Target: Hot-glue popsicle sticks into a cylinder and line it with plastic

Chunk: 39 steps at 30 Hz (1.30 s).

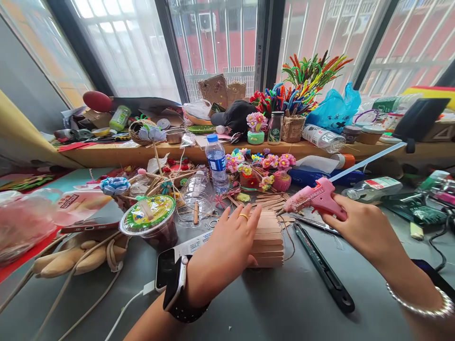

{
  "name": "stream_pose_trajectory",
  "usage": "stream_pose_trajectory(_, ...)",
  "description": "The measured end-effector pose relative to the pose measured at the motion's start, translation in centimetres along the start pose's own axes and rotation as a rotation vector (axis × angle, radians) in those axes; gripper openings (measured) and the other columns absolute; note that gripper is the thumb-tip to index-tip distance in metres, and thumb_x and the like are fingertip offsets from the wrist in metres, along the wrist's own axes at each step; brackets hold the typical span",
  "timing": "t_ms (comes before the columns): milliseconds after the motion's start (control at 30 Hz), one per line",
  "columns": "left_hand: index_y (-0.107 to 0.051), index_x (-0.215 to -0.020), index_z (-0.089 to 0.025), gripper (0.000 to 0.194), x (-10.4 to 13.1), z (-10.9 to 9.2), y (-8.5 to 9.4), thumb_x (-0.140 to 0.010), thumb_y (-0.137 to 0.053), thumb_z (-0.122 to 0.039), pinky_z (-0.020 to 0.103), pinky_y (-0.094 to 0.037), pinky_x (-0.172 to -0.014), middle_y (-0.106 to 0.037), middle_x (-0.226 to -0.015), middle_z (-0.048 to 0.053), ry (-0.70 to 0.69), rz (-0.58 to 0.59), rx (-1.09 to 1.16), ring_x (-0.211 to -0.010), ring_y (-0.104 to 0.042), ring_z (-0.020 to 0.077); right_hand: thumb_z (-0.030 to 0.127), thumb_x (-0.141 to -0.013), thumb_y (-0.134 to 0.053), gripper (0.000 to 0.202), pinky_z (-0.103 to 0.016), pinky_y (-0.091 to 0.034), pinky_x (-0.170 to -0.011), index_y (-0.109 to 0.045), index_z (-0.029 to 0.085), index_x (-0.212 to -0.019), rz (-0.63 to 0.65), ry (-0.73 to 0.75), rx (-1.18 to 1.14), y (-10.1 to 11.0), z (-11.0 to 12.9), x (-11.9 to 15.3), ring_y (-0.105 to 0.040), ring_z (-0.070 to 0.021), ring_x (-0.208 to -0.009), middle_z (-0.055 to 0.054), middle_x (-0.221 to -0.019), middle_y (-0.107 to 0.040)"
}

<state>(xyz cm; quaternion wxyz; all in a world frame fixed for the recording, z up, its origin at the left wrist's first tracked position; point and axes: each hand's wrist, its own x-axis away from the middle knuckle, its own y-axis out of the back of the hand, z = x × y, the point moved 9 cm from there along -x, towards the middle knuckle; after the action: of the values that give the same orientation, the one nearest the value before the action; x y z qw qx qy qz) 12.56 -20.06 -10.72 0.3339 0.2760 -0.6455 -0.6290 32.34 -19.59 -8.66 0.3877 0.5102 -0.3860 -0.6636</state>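
Observation:
My left hand [227, 237], with a ring and a smartwatch, lies over the left side of a rounded piece made of pale wooden craft sticks [268, 244]. Its fingers reach across the top and the thumb presses low on the near side, gripping it; the piece's left part is hidden under the hand. In my right hand [362, 227] is a pink hot glue gun [314, 199], a long translucent glue stick [369, 161] poking out of its back. The gun's nozzle points left, close to the upper right edge of the stick piece; whether it touches I cannot tell.
A black utility knife [323, 267] lies right of the stick piece. Loose craft sticks [273, 201] and a water bottle [216, 163] are behind it. Left stand a lidded cup [149, 218] and a phone with a white cable [165, 267]. Craft supplies crowd the wooden sill [192, 154].

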Motion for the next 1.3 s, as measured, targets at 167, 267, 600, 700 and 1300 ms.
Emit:
stream_pose_trajectory(167, -0.019, -0.133, -0.012, 0.081, 0.3, -0.4, 0.8, -0.068, -0.065, -0.030, 0.042, -0.029, -0.099, -0.031, -0.137, 0.015, -0.008, -0.067, 0.036, -0.124, -0.030, 0.0280, 0.049, -0.066, -0.050, 0.029, -0.024, -0.029, -0.046, -0.050, 0.021, -0.071, -0.016, -0.048, -0.019, 0.2, -0.5, -0.2, -0.050, -0.0180, -0.051, -0.001, -0.053, -0.052)
stream_pose_trajectory(267, -0.032, -0.126, -0.015, 0.057, 0.2, -1.1, 1.9, -0.076, -0.056, -0.028, 0.039, -0.032, -0.097, -0.039, -0.132, 0.012, -0.050, -0.187, 0.093, -0.119, -0.038, 0.0258, 0.059, -0.064, -0.049, 0.040, -0.025, -0.032, -0.048, -0.049, 0.020, -0.071, -0.024, -0.112, -0.117, 0.3, -0.7, -0.2, -0.049, -0.0179, -0.053, -0.002, -0.056, -0.053)
stream_pose_trajectory(600, -0.042, -0.115, -0.013, 0.031, -2.8, -6.3, 0.5, -0.086, -0.032, -0.018, 0.031, -0.043, -0.087, -0.056, -0.111, 0.011, -0.202, -0.212, 1.016, -0.099, -0.054, 0.0182, 0.044, -0.072, -0.050, 0.035, -0.024, -0.040, -0.051, -0.048, 0.019, -0.097, 0.116, -0.165, -1.040, -3.7, 2.2, 0.2, -0.056, -0.0168, -0.071, -0.006, -0.089, -0.061)
stream_pose_trajectory(700, -0.030, -0.125, -0.013, 0.044, -3.6, -8.4, -0.3, -0.082, -0.040, -0.017, 0.033, -0.035, -0.097, -0.041, -0.129, 0.014, -0.232, -0.272, 1.191, -0.114, -0.044, 0.0198, 0.041, -0.069, -0.057, 0.036, -0.024, -0.043, -0.059, -0.050, 0.019, -0.096, 0.057, -0.217, -1.262, -3.7, 2.1, 0.2, -0.056, -0.0161, -0.079, -0.004, -0.093, -0.061)
stream_pose_trajectory(1300, -0.047, -0.088, -0.014, 0.017, -6.0, -6.0, 0.6, -0.084, -0.038, -0.028, 0.024, -0.048, -0.057, -0.059, -0.082, 0.007, -0.048, -0.415, 1.213, -0.063, -0.056, 0.0134, 0.059, -0.077, -0.031, 0.049, -0.041, -0.041, -0.084, -0.048, 0.020, -0.104, -0.009, -0.096, -0.665, -1.1, 0.6, 4.5, -0.053, -0.0247, -0.099, -0.010, -0.105, -0.058)
